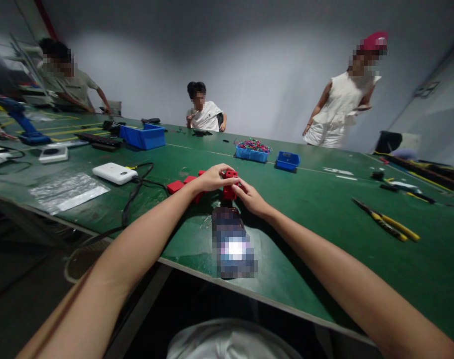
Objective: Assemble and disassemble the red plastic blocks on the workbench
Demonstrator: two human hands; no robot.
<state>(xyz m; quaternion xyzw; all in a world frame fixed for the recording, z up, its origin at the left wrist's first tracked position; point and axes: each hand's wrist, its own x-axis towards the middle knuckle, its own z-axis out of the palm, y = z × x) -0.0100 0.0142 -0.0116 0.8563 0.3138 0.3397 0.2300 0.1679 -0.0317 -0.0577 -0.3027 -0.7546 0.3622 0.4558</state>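
Both my hands meet over a small red plastic block [230, 182] on the green table [324, 219]. My left hand [212, 178] curls over the block's top, fingers closed on it. My right hand [250, 196] pinches the same block from the right side. More red blocks [175, 187] lie just left of my left hand. A blurred-out object [233, 248] lies on the table between my forearms, close to the front edge.
White box [114, 173] with black cable and a plastic sheet [66, 191] lie left. Blue bins [144, 136], a tray of coloured bits [252, 150] and a small blue tray [287, 160] stand behind. Yellow-handled pliers [387, 225] lie right. Three people are at the far side.
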